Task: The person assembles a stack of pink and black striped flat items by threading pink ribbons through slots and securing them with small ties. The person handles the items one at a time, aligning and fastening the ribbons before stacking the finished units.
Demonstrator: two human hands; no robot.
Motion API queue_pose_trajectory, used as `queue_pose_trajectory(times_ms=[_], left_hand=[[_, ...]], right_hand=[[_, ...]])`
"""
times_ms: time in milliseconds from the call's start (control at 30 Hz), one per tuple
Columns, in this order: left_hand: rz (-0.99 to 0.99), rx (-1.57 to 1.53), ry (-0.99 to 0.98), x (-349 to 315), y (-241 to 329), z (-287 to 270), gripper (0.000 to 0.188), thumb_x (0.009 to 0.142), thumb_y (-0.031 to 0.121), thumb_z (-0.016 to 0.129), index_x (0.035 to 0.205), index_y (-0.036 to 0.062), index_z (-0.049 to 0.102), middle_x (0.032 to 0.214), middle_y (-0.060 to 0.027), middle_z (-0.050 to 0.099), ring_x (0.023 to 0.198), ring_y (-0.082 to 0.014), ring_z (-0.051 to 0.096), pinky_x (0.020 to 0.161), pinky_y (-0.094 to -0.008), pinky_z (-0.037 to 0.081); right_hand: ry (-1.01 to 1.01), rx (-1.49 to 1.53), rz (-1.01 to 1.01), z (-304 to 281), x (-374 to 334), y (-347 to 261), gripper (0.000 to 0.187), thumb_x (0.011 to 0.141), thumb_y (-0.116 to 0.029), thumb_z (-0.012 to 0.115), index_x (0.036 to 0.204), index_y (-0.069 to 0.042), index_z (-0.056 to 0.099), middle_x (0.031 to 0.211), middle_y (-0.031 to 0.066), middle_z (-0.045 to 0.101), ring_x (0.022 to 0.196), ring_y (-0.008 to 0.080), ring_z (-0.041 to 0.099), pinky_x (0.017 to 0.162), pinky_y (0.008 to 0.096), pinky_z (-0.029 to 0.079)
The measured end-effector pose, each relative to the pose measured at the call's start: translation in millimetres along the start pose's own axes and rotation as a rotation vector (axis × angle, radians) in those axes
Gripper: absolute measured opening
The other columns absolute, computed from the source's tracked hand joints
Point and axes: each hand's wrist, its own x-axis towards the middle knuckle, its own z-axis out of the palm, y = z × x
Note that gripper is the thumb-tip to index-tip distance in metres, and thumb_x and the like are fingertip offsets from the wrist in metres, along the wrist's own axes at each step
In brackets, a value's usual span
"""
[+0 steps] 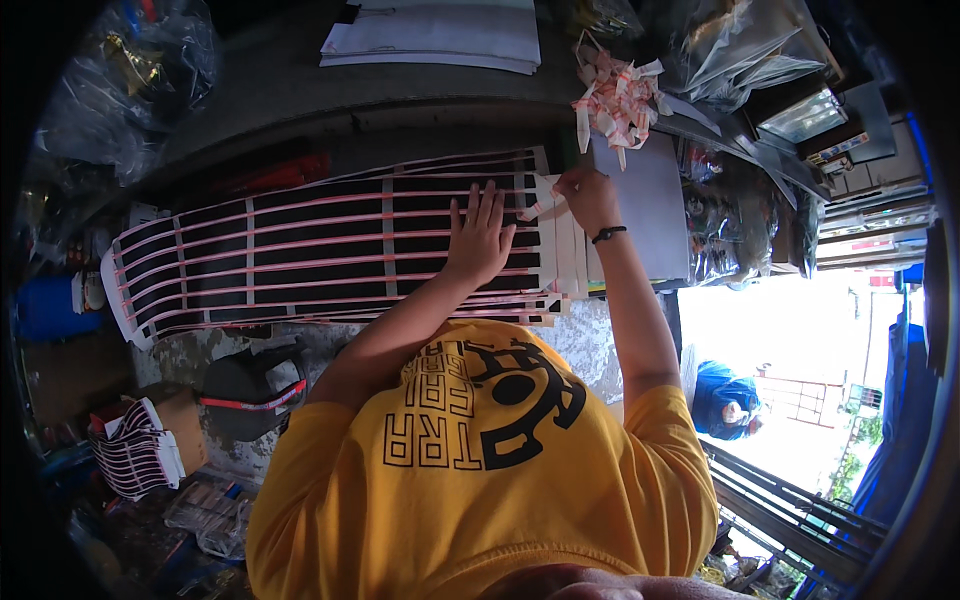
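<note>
A wide black sheet (320,240) with white margins lies across the bench, crossed by long pinkish strips and a few pale grey bands. My left hand (480,238) rests flat on its right part, fingers spread. Just to the right, my right hand (588,196) is pinched at the sheet's right margin. A short whitish strip (541,209) runs from its fingertips down to the sheet; whether its lower end is still stuck cannot be made out. Beyond the right hand sits a tangled heap of white and pink peeled strips (620,95).
White papers (435,35) lie at the back, and a pale board (645,205) is right of my right hand. Clear plastic bags (740,50) crowd the back right. A folded striped sheet (138,450) and a black rounded object (255,390) are lower left. Someone in blue (725,398) is outside.
</note>
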Motion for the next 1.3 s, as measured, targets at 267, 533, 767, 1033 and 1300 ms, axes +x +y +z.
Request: queue_pose_trajectory(times_ms=[267, 533, 767, 1033, 1300], left_hand=[[0.003, 0.083, -0.041, 23.1, -11.4, 14.2, 0.054, 0.099, 0.034, 0.042, 0.146, 0.0075, 0.038, 0.155, -0.0121, 0.031, 0.144, -0.0341, 0.026, 0.115, -0.0598, 0.021], [-0.010, 0.084, -0.047, 23.9, -9.8, 12.6, 0.053, 0.099, 0.031, 0.041, 0.146, 0.0069, 0.039, 0.155, -0.0116, 0.031, 0.144, -0.0336, 0.027, 0.116, -0.0583, 0.020], [-0.025, 0.062, -0.060, 23.0, -10.2, 11.4, 0.054, 0.099, 0.031, 0.042, 0.147, 0.0065, 0.038, 0.155, -0.0117, 0.031, 0.145, -0.0333, 0.025, 0.116, -0.0581, 0.019], [-0.024, 0.064, -0.054, 21.7, -11.6, 12.1, 0.053, 0.099, 0.032, 0.041, 0.146, 0.0069, 0.038, 0.154, -0.0125, 0.033, 0.144, -0.0332, 0.026, 0.116, -0.0581, 0.020], [-0.001, 0.060, 0.015, 20.2, -13.7, 15.1, 0.052, 0.098, 0.032, 0.043, 0.144, 0.0068, 0.041, 0.153, -0.0131, 0.035, 0.144, -0.0339, 0.027, 0.115, -0.0590, 0.020]], right_hand=[[0.205, -0.277, -0.121, 2.9, 6.8, 21.8, 0.004, 0.080, -0.013, 0.065, 0.081, -0.010, 0.069, 0.085, 0.0118, 0.066, 0.085, 0.0344, 0.064, 0.075, 0.0470, 0.050], [0.268, -0.313, -0.069, -17.6, 18.3, 55.3, 0.021, 0.083, -0.022, 0.069, 0.089, -0.004, 0.061, 0.086, 0.0189, 0.065, 0.087, 0.0382, 0.063, 0.075, 0.0494, 0.050], [0.300, -0.380, 0.010, -35.3, 18.5, 49.6, 0.010, 0.081, -0.016, 0.070, 0.086, -0.008, 0.068, 0.088, 0.0156, 0.065, 0.088, 0.0360, 0.062, 0.073, 0.0472, 0.049], [0.353, -0.244, -0.046, -45.0, 7.2, 42.2, 0.012, 0.081, -0.016, 0.070, 0.084, -0.005, 0.066, 0.089, 0.0154, 0.063, 0.084, 0.0372, 0.061, 0.072, 0.0474, 0.048], [0.406, -0.272, -0.055, -47.8, -3.4, 18.2, 0.004, 0.081, -0.006, 0.063, 0.081, -0.004, 0.066, 0.090, 0.0143, 0.063, 0.085, 0.0381, 0.061, 0.073, 0.0469, 0.049]])
